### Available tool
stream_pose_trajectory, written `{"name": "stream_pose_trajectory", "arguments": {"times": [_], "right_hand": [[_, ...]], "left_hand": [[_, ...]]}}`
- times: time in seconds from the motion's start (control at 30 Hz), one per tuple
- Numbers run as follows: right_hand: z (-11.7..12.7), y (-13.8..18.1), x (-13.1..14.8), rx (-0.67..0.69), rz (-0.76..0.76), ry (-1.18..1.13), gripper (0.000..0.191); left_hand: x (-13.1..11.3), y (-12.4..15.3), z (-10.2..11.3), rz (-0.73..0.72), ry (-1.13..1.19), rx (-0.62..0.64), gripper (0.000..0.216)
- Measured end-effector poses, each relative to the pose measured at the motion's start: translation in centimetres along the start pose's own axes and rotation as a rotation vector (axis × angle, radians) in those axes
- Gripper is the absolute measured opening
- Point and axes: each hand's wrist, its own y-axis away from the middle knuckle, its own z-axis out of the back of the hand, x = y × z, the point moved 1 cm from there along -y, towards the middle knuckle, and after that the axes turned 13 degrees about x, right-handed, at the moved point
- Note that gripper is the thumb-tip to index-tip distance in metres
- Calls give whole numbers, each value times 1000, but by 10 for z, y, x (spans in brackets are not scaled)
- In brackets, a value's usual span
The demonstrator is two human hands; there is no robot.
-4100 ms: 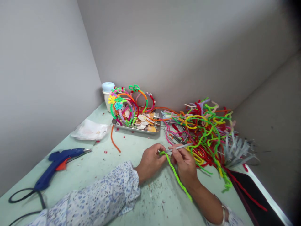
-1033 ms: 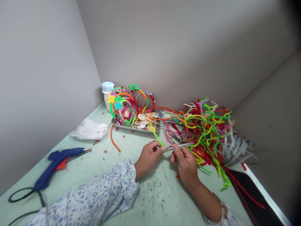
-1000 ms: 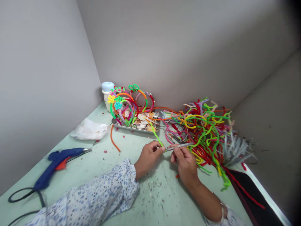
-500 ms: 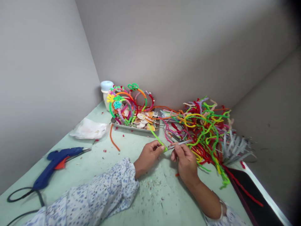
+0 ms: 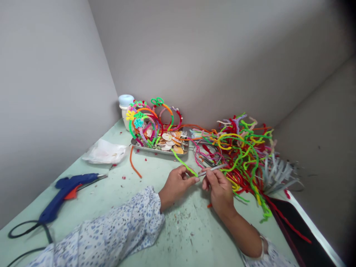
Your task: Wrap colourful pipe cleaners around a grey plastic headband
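Observation:
My left hand [image 5: 176,186] pinches a lime-green pipe cleaner [image 5: 182,162], whose free end slants up toward the metal tray. The pipe cleaner's other end meets a thin grey strip [image 5: 218,168] at my left fingertips. My right hand [image 5: 220,191] grips that strip between thumb and fingers, and the strip's far end points up to the right. Both hands are close together above the table, fingertips nearly touching. Whether the pipe cleaner is wrapped around the strip is too small to tell.
A metal tray [image 5: 155,150] bears colourful headbands [image 5: 167,111] and shell-like pieces. Tangled pipe cleaners [image 5: 244,148] and grey strips [image 5: 279,174] lie right. On the left are a blue glue gun [image 5: 59,200] with its cord, a white plastic bag [image 5: 105,152] and a blue-lidded bottle [image 5: 126,111].
The green pipe cleaner's free end has swung slightly left and lower. My left thumb has shifted forward along it. My right hand has hardly moved.

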Motion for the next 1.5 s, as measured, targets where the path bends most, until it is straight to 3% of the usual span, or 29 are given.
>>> {"name": "stream_pose_trajectory", "arguments": {"times": [0.47, 0.73, 1.27, 1.5], "right_hand": [[2, -1, -3, 31, 19, -25, 25], [0, 1, -1, 16, 35, 16, 26], [-3, 1, -2, -20, 183, 293, 20], [-2, 2, -4, -6, 151, 274, 20]], "left_hand": [[-1, 1, 2, -59, 139, 74, 28], [-9, 1, 2, -46, 267, 208, 30], [-14, 5, 3, -115, 164, 73, 23], [-7, 3, 3, -109, 247, 124, 25]]}}
